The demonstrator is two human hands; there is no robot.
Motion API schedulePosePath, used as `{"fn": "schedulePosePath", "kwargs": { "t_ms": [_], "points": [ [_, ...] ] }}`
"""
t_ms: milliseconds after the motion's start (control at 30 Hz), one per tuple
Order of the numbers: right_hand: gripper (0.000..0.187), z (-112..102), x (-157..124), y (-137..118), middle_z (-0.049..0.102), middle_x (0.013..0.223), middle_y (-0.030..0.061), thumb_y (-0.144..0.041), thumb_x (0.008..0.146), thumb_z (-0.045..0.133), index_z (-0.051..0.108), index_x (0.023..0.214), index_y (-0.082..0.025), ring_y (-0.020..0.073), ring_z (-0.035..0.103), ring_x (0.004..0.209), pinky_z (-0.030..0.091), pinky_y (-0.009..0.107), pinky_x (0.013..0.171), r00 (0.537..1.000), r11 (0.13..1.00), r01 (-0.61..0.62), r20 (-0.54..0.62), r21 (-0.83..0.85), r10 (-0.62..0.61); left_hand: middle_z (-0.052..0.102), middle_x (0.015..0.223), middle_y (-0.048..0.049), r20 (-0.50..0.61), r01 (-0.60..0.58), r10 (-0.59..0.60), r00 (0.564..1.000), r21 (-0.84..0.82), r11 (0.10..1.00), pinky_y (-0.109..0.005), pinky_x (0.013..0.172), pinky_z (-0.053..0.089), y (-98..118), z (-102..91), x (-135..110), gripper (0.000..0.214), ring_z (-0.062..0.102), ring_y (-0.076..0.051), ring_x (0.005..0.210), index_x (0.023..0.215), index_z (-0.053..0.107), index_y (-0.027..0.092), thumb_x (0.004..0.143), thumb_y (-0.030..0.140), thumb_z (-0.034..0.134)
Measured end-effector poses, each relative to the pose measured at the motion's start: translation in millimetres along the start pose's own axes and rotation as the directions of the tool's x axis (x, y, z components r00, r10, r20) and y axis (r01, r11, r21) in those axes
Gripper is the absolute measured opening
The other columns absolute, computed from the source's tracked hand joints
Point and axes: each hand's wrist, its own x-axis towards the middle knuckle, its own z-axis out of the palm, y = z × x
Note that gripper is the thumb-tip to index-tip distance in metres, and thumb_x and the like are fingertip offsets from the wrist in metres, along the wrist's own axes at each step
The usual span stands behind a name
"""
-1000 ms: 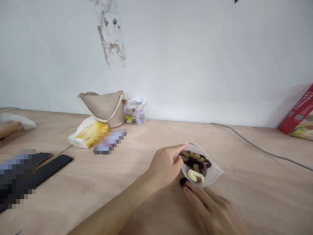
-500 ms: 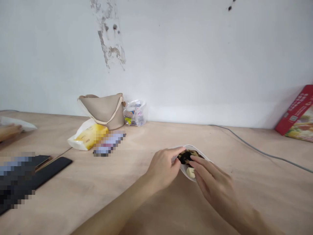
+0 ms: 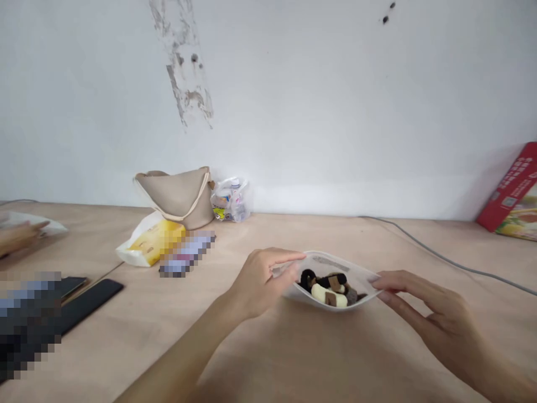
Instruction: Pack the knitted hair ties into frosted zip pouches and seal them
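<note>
A frosted white plastic bag [image 3: 356, 268] is held with its mouth gaping upward above the table. Inside lie several soft, rolled bundles: a cream bundle [image 3: 323, 295] with a brown tag, a black bundle [image 3: 308, 278], and darker brown and grey pieces partly hidden behind the near rim. My left hand [image 3: 262, 277] grips the bag's left side between thumb and fingers. At the right corner, my right hand [image 3: 428, 308] pinches the bag's edge. I cannot tell exactly what kind of thing the bundles are.
Against the wall stand a beige handbag [image 3: 180, 193] and a clear bag with a bottle [image 3: 232, 200]. A yellow tissue pack [image 3: 153, 240] and blurred-out phone [image 3: 187, 253] lie before them. Another person's hand [image 3: 20, 238] shows at far left. A grey cable [image 3: 440, 257] and red box [image 3: 509, 193] are right.
My right hand has come out of the bag's mouth and moved right to pinch its corner. The mouth is now wider, showing more of the bundles. My left hand keeps its hold.
</note>
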Motion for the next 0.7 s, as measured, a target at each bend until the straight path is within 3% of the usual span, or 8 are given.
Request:
{"fn": "schedulePosePath", "kwargs": {
  "t_ms": [100,133,233,333,567,633,700],
  "points": [
    [0.018,-3,0,-1,0.070,0.083,0.0011,-0.037,0.084,0.058,0.065,0.094,-0.024,0.0160,0.067,0.073,0.055,0.022,0.063,0.970,0.957,-0.224,-0.054,0.182,0.237,0.066,0.117,-0.0028,0.048,0.025,-0.021,0.999,-0.087,0.996,-0.031,0.092,0.046,-4,-6.4,-3,0.068,0.060,-0.022,0.107,0.126,0.055,0.026,0.062,0.032,0.076],
    [0.023,-4,0,-1,0.070,0.079,0.0014,-0.040,0.081,0.061,0.066,0.096,-0.023,0.0164,0.067,0.070,0.055,0.022,0.060,0.942,0.918,-0.308,-0.052,0.251,0.331,0.069,0.112,-0.0031,0.023,0.048,-0.046,0.999,-0.095,0.994,-0.031,0.091,0.047,-8,-5.9,-4,0.065,0.061,-0.022,0.101,0.120,0.060,0.025,0.058,0.031,0.078],
    [0.036,-6,1,-3,0.070,0.074,0.0029,-0.048,0.069,0.069,0.068,0.093,-0.020,0.0183,0.066,0.067,0.055,0.026,0.058,0.808,0.737,-0.537,-0.002,0.411,0.589,0.074,0.084,-0.0039,-0.100,0.133,-0.157,0.983,-0.209,0.969,-0.029,0.074,0.050,-21,-0.7,-7,0.024,0.064,-0.019,0.077,0.084,0.073,0.018,0.064,0.031,0.071],
    [0.033,-7,2,-5,0.069,0.073,0.0035,-0.049,0.062,0.072,0.069,0.076,-0.020,0.0187,0.064,0.066,0.055,0.028,0.059,0.725,0.632,-0.599,-0.003,0.492,0.689,0.069,0.064,-0.0011,-0.206,0.166,-0.249,0.946,-0.351,0.922,-0.024,0.060,0.046,-27,3.9,-8,0.022,0.060,-0.015,0.060,0.077,0.070,0.015,0.061,0.030,0.072],
    [0.030,-4,-3,5,0.065,0.070,0.0036,-0.049,0.071,0.064,0.065,0.076,-0.019,0.0182,0.060,0.061,0.053,0.032,0.055,0.778,0.725,-0.564,-0.040,0.396,0.627,0.064,0.053,0.0031,-0.340,0.128,-0.266,0.902,-0.379,0.916,-0.021,0.054,0.039,-21,10.3,-10,0.028,0.052,-0.010,0.050,0.077,0.063,0.015,0.056,0.026,0.077],
    [0.025,-6,0,-4,0.067,0.083,0.0056,-0.045,0.074,0.062,0.065,0.080,-0.021,0.0219,0.062,0.076,0.053,0.035,0.065,0.785,0.764,-0.553,-0.100,0.332,0.611,0.067,0.057,0.0009,-0.326,0.135,-0.286,0.901,-0.415,0.900,-0.021,0.051,0.040,-20,11.8,-11,0.029,0.054,-0.010,0.050,0.080,0.062,0.015,0.058,0.027,0.075],
    [0.021,-7,7,-24,0.064,0.104,0.0066,-0.038,0.078,0.059,0.064,0.091,-0.023,0.0252,0.058,0.099,0.048,0.039,0.080,0.845,0.871,-0.454,-0.220,0.186,0.488,0.070,0.063,-0.0019,-0.280,0.142,-0.294,0.914,-0.459,0.877,-0.021,0.046,0.040,-17,12.9,-13,0.029,0.058,-0.013,0.053,0.085,0.062,0.015,0.062,0.029,0.072]
  ]
}}
